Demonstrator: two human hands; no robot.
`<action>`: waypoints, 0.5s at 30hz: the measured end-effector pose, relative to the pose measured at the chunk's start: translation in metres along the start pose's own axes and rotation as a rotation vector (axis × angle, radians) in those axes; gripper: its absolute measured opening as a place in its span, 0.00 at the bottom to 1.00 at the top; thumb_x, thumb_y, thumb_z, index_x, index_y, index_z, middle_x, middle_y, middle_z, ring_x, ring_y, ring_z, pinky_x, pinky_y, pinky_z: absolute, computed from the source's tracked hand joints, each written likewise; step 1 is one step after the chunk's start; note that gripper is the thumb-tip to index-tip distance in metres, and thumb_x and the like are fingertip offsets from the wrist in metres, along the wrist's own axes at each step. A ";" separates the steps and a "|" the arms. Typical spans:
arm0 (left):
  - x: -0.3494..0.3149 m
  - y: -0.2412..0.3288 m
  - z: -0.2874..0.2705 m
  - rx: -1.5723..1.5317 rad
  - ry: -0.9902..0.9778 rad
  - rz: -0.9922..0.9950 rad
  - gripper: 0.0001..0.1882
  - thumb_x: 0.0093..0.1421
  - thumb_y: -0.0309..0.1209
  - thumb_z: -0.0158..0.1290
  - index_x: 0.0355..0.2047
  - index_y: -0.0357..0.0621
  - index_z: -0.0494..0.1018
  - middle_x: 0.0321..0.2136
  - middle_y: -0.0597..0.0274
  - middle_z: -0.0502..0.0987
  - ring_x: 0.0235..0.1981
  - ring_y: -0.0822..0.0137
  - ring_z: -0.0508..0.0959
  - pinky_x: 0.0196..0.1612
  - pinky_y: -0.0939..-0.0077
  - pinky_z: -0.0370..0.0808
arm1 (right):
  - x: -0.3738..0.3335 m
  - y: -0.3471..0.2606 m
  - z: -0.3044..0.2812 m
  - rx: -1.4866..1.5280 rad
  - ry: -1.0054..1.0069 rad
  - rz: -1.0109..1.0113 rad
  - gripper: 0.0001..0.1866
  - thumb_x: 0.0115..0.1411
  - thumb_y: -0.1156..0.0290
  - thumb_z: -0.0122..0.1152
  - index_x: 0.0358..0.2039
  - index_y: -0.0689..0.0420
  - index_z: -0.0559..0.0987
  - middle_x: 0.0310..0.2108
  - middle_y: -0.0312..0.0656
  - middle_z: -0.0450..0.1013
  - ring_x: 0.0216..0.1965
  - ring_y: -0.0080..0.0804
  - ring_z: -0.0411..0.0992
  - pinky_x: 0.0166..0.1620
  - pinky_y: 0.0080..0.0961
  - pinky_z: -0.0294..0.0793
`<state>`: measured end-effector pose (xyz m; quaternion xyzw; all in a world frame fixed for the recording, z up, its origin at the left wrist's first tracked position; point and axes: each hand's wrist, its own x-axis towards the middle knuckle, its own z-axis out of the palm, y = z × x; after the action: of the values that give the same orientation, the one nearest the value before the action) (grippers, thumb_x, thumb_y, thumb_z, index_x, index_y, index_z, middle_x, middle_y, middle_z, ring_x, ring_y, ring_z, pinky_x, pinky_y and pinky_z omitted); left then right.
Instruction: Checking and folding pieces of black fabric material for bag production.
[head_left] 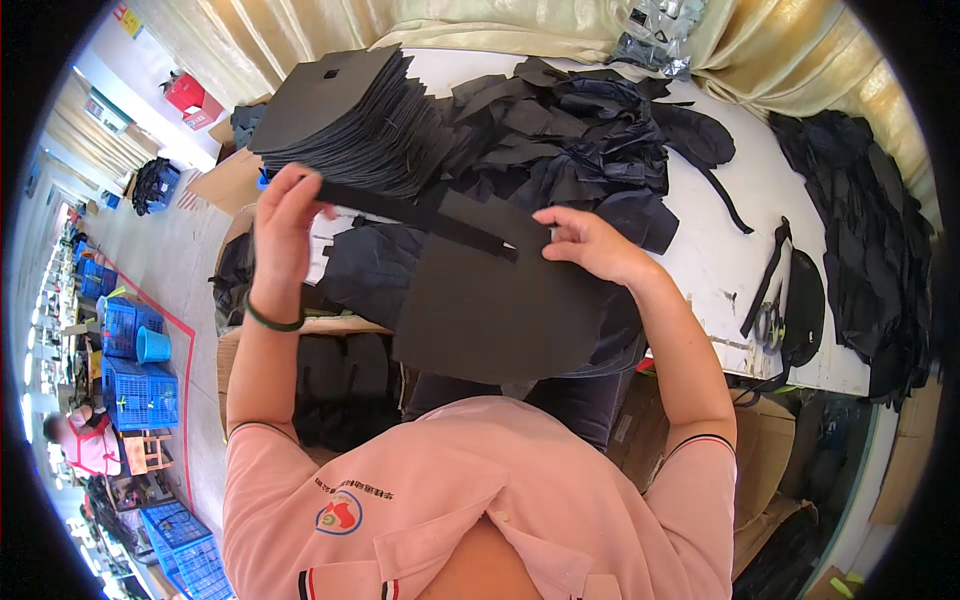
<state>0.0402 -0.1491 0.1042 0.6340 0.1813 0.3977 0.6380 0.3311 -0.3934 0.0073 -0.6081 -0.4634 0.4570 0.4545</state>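
A black, stiff-looking flat panel point(500, 310) is in front of me at the table's near edge, its lower edge over my lap. Across its upper part slants a black strip point(385, 205). My left hand point(288, 222) is raised at the left and pinches the strip's far-left end, clear of the panel. On the other side, my right hand point(592, 243) has thumb and fingers closed at the panel's upper right edge. A small light spot shows near the strip's right end.
A tall stack of black panels point(330, 100) stands at the back left of the white table point(715, 220). Loose black fabric pieces point(570, 130) are heaped beside it. Scissors point(768, 325) and a black pouch point(803, 310) lie at the right. Blue crates point(140, 390) stand on the floor.
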 end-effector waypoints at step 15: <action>0.015 -0.083 0.059 0.772 -0.690 0.241 0.22 0.57 0.37 0.62 0.49 0.40 0.74 0.46 0.53 0.77 0.50 0.54 0.75 0.53 0.64 0.70 | -0.051 0.009 -0.003 -0.646 0.176 0.156 0.32 0.53 0.72 0.67 0.59 0.49 0.70 0.45 0.52 0.76 0.46 0.49 0.75 0.48 0.36 0.73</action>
<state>0.1161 -0.1677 0.0370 0.9330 0.0200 0.1407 0.3308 0.3278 -0.4451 0.0063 -0.7914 -0.4954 0.2657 0.2402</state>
